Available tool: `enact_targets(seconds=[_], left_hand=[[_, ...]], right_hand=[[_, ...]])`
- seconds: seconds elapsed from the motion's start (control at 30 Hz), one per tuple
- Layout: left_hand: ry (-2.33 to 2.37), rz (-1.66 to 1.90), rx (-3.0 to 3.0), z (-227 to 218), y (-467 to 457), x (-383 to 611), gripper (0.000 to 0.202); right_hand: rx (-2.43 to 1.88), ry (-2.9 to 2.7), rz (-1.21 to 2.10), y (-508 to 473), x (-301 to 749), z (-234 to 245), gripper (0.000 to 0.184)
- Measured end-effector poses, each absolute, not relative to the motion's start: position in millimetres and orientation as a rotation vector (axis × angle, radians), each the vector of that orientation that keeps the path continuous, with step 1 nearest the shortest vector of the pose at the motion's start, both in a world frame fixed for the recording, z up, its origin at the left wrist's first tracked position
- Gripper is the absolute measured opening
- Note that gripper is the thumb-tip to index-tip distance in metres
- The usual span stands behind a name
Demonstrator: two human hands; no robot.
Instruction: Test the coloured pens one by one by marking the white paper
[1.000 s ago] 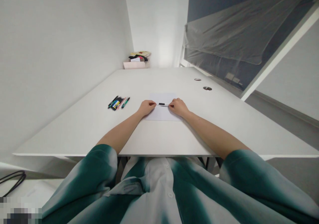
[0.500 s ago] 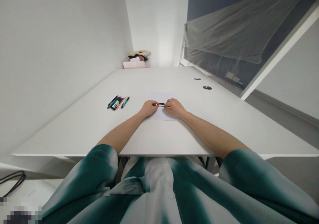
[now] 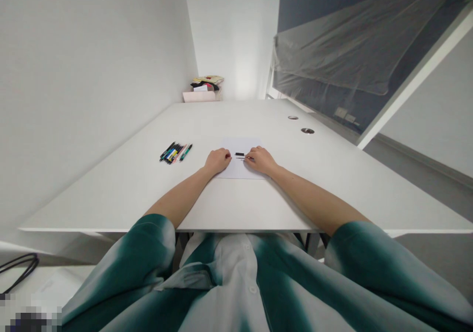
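Note:
A white sheet of paper [image 3: 240, 145] lies on the white table [image 3: 111, 194], with my hands at its near corners. My right hand [image 3: 261, 160] pinches a thin dark pen [image 3: 244, 158], whose tip points left across the paper. A short black pen cap or marker piece [image 3: 239, 153] lies on the sheet just beyond that pen, touching neither hand. My left hand [image 3: 218, 161] rests curled on the paper's left edge, holding nothing that I can see.
Several pens and markers [image 3: 176, 152] lie side by side on the table, left of the paper. Two round cable holes [image 3: 307, 131] sit toward the far right. A pink box [image 3: 199, 96] with clutter stands beyond the far edge. A wall runs along the left side.
My hands were close together around the black piece half a second ago. They have moved apart, with the left hand going left. The black piece remains in place on the paper.

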State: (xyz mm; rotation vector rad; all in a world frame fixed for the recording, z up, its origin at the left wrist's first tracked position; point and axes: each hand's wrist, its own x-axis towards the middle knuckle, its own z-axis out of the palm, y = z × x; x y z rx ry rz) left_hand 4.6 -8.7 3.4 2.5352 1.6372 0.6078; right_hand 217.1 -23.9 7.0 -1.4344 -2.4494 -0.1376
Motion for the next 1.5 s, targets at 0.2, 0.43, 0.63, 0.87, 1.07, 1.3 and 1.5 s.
enact_targets(seconds=[0.2, 0.43, 0.63, 0.87, 1.07, 1.3, 1.5], left_hand=[[1.577, 0.609, 2.468, -3.1, -1.7, 3.8, 0.018], [1.572, 0.743, 2.286, -1.6, 4.9, -3.9, 0.030], [1.788, 0.734, 2.345, -0.8, 11.9, -29.4, 0.026], [1.966, 0.430, 2.392, 0.0, 6.1, -30.7, 0.033], [1.971, 0.398, 2.402, 0.3, 6.1, -30.2, 0.036], [1.958, 0.449, 2.410, -4.5, 9.6, -32.7, 0.034], [1.965, 0.432, 2.411, -4.7, 10.3, -32.9, 0.035]], right_hand=[[-1.493, -2.308, -0.135, -17.9, 223.2, 5.6, 0.032], [-1.617, -2.097, -0.077, -6.1, 240.0, 1.1, 0.033], [-1.800, -1.930, -0.042, 5.6, 264.7, -4.9, 0.035], [-1.929, -1.961, 0.045, 5.9, 268.6, -8.5, 0.033], [-1.930, -1.966, 0.047, 4.9, 268.3, -7.5, 0.033], [-1.935, -1.948, 0.033, 7.5, 270.0, -10.8, 0.033], [-1.922, -1.949, 0.053, 10.5, 271.4, -13.1, 0.033]])
